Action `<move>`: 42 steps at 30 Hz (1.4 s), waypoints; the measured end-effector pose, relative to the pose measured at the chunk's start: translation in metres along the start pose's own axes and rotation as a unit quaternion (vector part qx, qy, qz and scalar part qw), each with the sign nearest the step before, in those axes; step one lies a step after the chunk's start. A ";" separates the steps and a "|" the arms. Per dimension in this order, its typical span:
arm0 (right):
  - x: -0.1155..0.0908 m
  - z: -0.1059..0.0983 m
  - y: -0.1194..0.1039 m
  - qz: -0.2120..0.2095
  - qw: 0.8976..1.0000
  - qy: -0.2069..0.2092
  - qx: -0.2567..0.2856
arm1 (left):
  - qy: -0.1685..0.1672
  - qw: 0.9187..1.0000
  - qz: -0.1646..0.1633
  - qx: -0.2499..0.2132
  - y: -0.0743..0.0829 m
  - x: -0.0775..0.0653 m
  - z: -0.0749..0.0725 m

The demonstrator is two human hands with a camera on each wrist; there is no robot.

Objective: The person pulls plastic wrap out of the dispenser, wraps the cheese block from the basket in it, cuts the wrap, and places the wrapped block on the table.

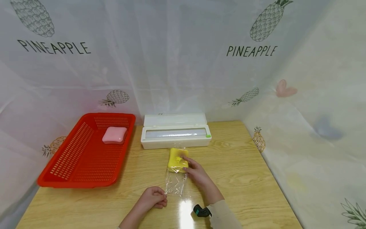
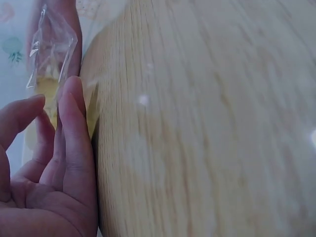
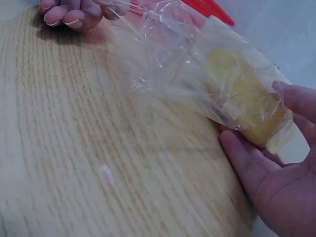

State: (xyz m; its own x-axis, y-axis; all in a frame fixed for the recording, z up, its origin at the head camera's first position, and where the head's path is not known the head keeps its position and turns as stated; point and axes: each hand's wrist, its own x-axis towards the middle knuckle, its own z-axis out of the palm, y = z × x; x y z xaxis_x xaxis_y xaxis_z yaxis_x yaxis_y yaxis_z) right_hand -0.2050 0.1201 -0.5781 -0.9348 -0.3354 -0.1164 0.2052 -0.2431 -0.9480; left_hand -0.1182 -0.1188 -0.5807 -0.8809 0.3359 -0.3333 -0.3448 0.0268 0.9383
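A yellow soap box (image 1: 173, 156) with rounded corners lies partly under clear plastic wrap (image 1: 175, 184), in front of the white wrap dispenser. My right hand (image 1: 198, 173) holds the box from its right side, thumb at the near edge and fingers over the top. The right wrist view shows the box (image 3: 242, 94) inside the crinkled film, between thumb and fingers. My left hand (image 1: 152, 197) pinches the near left corner of the film, which trails toward me from the box. In the left wrist view the film (image 2: 52, 44) rises beyond the left fingertips.
A white wrap dispenser (image 1: 175, 143) with its lid raised stands at the back of the wooden table (image 1: 234, 178). On the left is a red basket (image 1: 83, 184) holding a pink soap box (image 1: 114, 135). A black strap-like device (image 1: 201, 211) sits at the right wrist. Pineapple-printed curtains surround the table.
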 end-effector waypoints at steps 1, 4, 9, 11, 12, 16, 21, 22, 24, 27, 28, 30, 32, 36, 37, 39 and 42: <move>0.000 0.000 -0.001 0.001 1.000 0.001 -0.015 | -0.003 1.000 0.000 -0.001 0.000 0.000 0.000; 0.001 -0.001 -0.003 0.007 0.997 0.011 -0.080 | -0.008 1.000 0.001 0.002 -0.001 -0.001 -0.001; -0.003 -0.004 -0.006 0.008 0.981 0.039 -0.188 | -0.010 1.000 -0.008 0.002 -0.005 -0.001 0.000; -0.007 -0.005 -0.007 0.009 0.982 0.047 -0.181 | -0.009 1.000 -0.011 0.002 -0.007 -0.001 0.001; -0.009 -0.006 -0.007 0.012 0.984 0.050 -0.171 | -0.009 1.000 -0.012 0.003 -0.008 -0.001 0.001; -0.023 -0.006 -0.006 0.036 0.991 0.052 -0.121 | -0.008 1.000 -0.016 0.007 -0.008 -0.003 0.001; -0.039 -0.006 -0.004 0.061 0.993 0.036 -0.092 | -0.013 1.000 -0.012 0.007 -0.005 -0.004 0.000; -0.041 -0.006 -0.004 0.060 0.994 0.030 -0.091 | -0.014 1.000 -0.011 0.007 -0.005 -0.003 0.000; -0.043 -0.007 -0.002 0.060 0.994 0.021 -0.094 | -0.015 1.000 -0.008 0.007 -0.004 -0.002 -0.001; -0.044 -0.007 -0.001 0.057 0.993 0.014 -0.101 | -0.016 1.000 -0.006 0.007 -0.004 0.000 -0.003; -0.044 -0.006 -0.001 0.056 0.993 0.015 -0.107 | -0.016 1.000 -0.006 0.007 -0.004 0.000 -0.003; -0.045 -0.004 0.000 0.052 0.991 0.017 -0.123 | -0.018 1.000 -0.006 0.006 -0.003 0.001 -0.003; -0.047 -0.001 -0.001 0.051 0.989 0.017 -0.138 | -0.018 1.000 -0.008 0.005 -0.003 0.001 -0.004; -0.051 0.006 -0.004 0.054 0.987 0.014 -0.152 | -0.020 1.000 -0.010 0.003 -0.002 0.000 -0.005; -0.051 0.008 -0.004 0.054 0.987 0.014 -0.152 | -0.020 1.000 -0.011 0.003 -0.002 0.000 -0.006; -0.053 0.010 -0.006 0.052 0.987 0.014 -0.149 | -0.022 1.000 -0.013 0.003 -0.002 0.000 -0.007; -0.055 0.011 -0.005 0.059 0.988 0.015 -0.140 | -0.026 1.000 -0.016 -0.001 -0.003 0.001 -0.008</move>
State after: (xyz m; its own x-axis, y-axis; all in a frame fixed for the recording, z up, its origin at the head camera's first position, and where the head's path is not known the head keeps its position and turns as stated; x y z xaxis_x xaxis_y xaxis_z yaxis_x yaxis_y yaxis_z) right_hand -0.1518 0.1296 -0.5636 -0.9184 -0.3184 -0.2351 0.2284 0.0586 -0.9718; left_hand -0.1203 -0.1262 -0.5844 -0.8513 0.3833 -0.3583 -0.3736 0.0366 0.9268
